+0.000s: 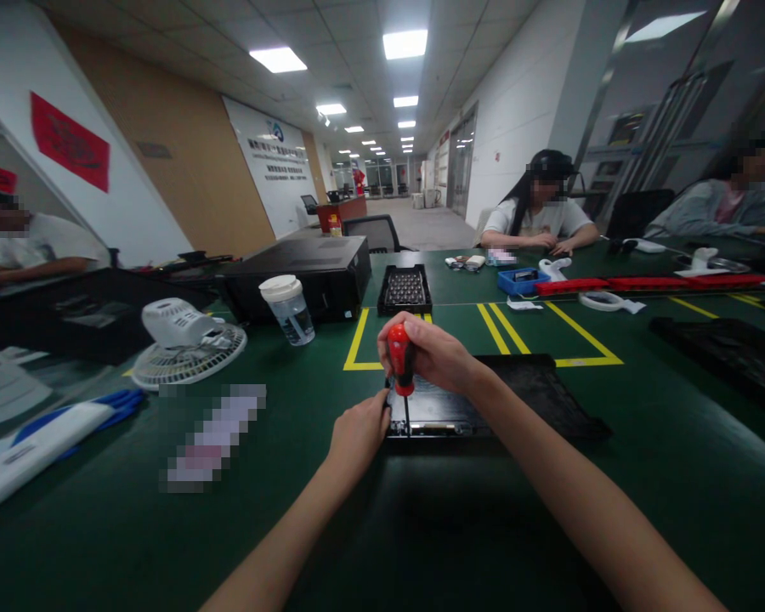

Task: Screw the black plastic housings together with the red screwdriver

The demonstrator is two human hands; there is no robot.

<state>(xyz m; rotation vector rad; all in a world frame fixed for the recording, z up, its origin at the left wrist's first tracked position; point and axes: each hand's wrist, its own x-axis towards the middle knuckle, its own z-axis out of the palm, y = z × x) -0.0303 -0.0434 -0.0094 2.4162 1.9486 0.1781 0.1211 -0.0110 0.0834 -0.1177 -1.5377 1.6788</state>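
My right hand [437, 353] is closed round the red handle of a screwdriver [400, 357], held upright with its shaft pointing down onto the near left corner of a flat black device [529, 399] lying on the green table. My left hand [359, 433] is closed at the device's left edge, its fingers pressed against that corner right by the screwdriver's tip. What those fingers pinch, if anything, is hidden.
A black tray of small parts [405, 289] sits behind the device inside yellow tape lines [357, 340]. To the left are a capped plastic cup [288, 308], a white desk fan [188, 340] and a black box [306, 272]. Other people sit at the far right and far left.
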